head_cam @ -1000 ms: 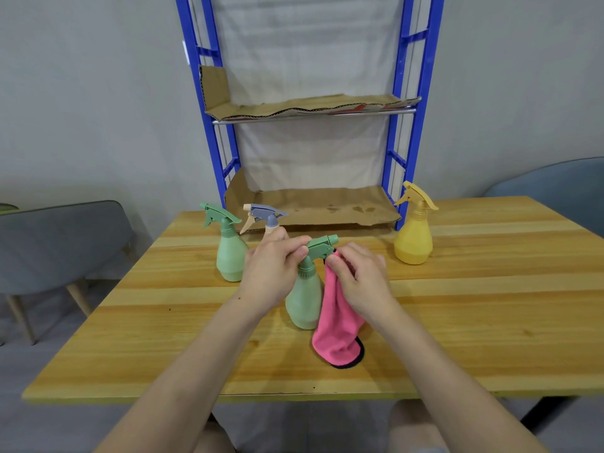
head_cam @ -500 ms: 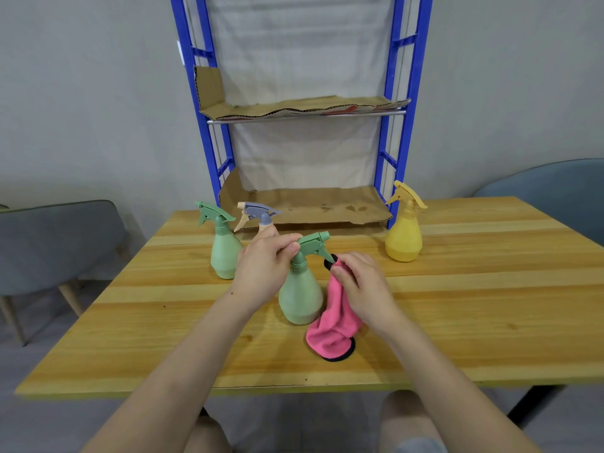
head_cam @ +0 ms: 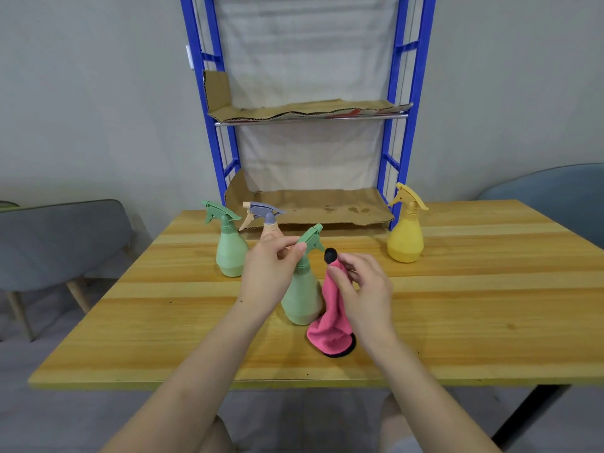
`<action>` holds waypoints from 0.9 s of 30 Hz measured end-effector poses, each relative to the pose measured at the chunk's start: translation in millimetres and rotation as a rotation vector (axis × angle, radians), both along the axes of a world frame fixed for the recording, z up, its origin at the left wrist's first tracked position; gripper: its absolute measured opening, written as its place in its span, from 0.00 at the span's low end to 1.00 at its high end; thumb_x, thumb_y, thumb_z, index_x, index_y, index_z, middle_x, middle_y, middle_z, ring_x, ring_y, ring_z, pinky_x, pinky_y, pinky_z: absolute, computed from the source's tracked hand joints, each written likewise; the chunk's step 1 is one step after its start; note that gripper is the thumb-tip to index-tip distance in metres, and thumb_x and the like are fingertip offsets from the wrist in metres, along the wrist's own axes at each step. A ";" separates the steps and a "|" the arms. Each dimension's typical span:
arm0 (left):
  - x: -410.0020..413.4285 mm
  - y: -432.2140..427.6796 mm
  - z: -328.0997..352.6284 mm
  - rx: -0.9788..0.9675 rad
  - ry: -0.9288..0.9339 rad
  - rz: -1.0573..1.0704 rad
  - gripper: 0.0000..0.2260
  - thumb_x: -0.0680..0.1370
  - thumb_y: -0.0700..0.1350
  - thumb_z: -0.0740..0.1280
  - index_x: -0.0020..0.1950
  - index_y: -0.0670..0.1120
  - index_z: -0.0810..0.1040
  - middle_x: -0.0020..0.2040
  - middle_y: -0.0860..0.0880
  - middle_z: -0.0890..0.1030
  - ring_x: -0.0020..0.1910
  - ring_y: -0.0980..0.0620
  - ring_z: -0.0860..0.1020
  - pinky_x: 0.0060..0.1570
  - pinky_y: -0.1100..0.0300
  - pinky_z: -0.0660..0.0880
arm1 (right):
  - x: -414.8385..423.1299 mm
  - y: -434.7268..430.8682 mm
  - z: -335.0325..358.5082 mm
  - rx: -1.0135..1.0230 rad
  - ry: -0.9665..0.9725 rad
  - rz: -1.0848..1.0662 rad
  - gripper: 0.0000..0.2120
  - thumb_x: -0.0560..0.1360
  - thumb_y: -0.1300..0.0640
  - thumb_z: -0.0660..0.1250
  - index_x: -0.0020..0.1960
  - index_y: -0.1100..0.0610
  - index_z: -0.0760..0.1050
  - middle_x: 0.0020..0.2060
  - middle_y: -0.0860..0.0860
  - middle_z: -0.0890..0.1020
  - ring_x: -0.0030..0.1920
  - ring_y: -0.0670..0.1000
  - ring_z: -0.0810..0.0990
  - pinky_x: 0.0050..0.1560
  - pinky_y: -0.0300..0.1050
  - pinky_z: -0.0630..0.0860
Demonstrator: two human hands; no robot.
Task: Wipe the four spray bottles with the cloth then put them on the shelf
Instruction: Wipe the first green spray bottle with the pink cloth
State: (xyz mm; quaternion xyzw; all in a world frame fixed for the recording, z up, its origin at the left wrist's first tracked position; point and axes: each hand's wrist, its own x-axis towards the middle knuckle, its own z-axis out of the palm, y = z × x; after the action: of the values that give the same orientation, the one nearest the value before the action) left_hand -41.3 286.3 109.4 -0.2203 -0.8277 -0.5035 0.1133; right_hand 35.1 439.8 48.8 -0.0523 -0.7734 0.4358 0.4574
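Bottles (head_cam: 405, 237) four, cloth (head_cam: 330, 322) one; left hand (head_cam: 268, 273) tight on near green bottle (head_cam: 300, 299), right hand (head_cam: 362, 289) on cloth

The left hand (head_cam: 268, 273) and the right hand (head_cam: 362, 289) are bare, with short, plain nails. The left forearm (head_cam: 196, 364) and the right forearm (head_cam: 425, 380) are uncovered from the wrists to the bottom edge of the view. Lower down are the bare left knee (head_cam: 217, 433) and right knee (head_cam: 387, 420), and a patch of pale grey cloth (head_cam: 401, 446), seemingly shorts, shows at the very bottom
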 end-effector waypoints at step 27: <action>-1.7 -24.7 -38.5 0.110 -0.041 -0.227 0.18 0.80 0.62 0.65 0.62 0.54 0.84 0.55 0.58 0.84 0.57 0.58 0.81 0.58 0.56 0.77 | 6.2 -28.2 -35.2 0.198 -0.192 0.066 0.18 0.81 0.62 0.69 0.70 0.57 0.79 0.68 0.48 0.80 0.68 0.42 0.75 0.69 0.27 0.63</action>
State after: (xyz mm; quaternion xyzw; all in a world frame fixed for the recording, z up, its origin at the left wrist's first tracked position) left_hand -43.0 261.7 70.9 -0.2959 -0.7707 -0.5621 0.0506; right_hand 41.3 411.5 13.6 -0.0227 -0.8541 0.3650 0.3697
